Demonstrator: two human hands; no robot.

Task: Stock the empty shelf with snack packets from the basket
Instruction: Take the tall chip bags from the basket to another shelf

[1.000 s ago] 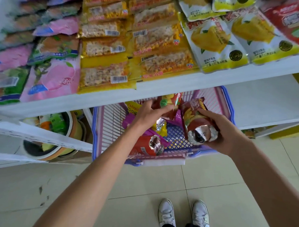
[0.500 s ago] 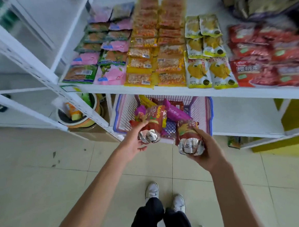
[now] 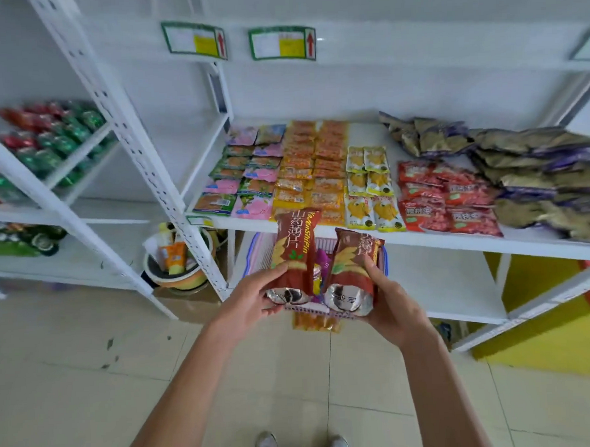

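As left hand (image 3: 253,303) grips left packet (image 3: 293,243), right hand (image 3: 392,310) right packet (image 3: 354,258) | both upright — foil bases down

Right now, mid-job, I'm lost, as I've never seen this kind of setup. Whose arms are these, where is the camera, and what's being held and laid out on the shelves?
There is no machine here. The two bare arms belong to a person, and the single camera sits on that person's head, looking forward and down, which is why their shoes show at the bottom. The left hand grips a brown-red foil snack packet with a silver base. The right hand grips a second matching packet. Both packets are upright, side by side, just over the pink and blue plastic basket, which sits on the low white shelf with other packets inside. The white shelf above it carries flat rows of pink, green, yellow, orange and red packets, plus dark purple-edged bags on the right.
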